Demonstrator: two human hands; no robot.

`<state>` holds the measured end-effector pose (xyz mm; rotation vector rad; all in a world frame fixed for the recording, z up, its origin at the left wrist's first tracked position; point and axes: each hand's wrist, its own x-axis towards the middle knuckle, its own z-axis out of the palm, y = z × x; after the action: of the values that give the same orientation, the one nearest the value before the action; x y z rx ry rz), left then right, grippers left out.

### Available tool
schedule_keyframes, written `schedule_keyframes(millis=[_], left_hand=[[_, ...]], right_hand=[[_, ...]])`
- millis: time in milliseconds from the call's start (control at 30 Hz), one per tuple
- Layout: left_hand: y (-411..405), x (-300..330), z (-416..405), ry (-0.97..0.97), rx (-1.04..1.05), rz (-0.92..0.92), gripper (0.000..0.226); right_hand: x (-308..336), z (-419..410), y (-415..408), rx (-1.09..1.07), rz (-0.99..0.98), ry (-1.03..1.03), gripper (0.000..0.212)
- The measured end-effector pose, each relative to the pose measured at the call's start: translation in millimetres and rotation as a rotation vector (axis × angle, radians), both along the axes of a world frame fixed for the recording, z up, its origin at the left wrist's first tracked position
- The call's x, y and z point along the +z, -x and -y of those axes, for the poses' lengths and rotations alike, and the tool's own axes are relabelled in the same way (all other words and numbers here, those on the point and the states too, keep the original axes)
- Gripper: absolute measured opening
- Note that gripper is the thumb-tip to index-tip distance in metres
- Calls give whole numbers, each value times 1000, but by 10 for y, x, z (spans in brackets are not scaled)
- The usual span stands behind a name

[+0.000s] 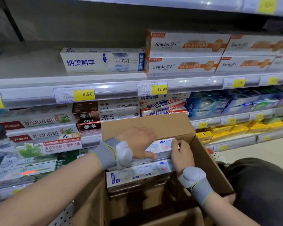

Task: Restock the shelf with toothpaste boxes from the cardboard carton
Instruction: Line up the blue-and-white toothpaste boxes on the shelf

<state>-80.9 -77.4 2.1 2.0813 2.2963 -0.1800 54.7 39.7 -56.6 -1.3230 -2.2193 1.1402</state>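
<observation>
Your left hand (137, 141) curls over the top of a white-and-blue toothpaste box (160, 148), thumb along its near edge, while your right hand (181, 154) pinches the same box at its right end, fingertips on the top face. Both wrists wear grey straps with pale rounded modules.

The box sits at the top of a stack of matching white toothpaste boxes (137, 175) inside the open brown cardboard carton (207, 162), whose far flap stands up against the lower shelves. The stack is packed tight against the carton's left wall; the floor of the carton nearer you looks bare.

The step in hand appears to be the pick: you are freeing the top box from the stack, and it has not yet cleared the carton.

Above, on the grey metal shelf (31, 69), one white toothpaste box with blue lettering (103, 61) lies lengthwise beside stacked white-and-orange boxes (185, 53). The shelf to its left is open, over a yellow price tag (84, 94).

The next move likely calls for lifting the box straight up past the flap, then carrying it to that shelf and setting it lengthwise, lettering outward, on or just beside the lone matching box.
</observation>
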Motion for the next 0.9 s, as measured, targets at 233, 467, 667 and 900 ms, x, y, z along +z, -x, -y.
schedule_keyframes(millis=[233, 467, 667, 900], left_hand=[[-107, 2, -7, 17, 51, -34, 48], [-194, 61, 15, 54, 116, -70, 42], [-200, 173, 24, -40, 128, -11, 39], [-195, 382, -33, -145, 120, -71, 42]], right_hand=[[-42, 38, 0, 1, -47, 121, 42], [-7, 78, -11, 24, -81, 74, 48], [192, 50, -8, -28, -215, 162, 45], [391, 15, 77, -78, -433, 342, 58]])
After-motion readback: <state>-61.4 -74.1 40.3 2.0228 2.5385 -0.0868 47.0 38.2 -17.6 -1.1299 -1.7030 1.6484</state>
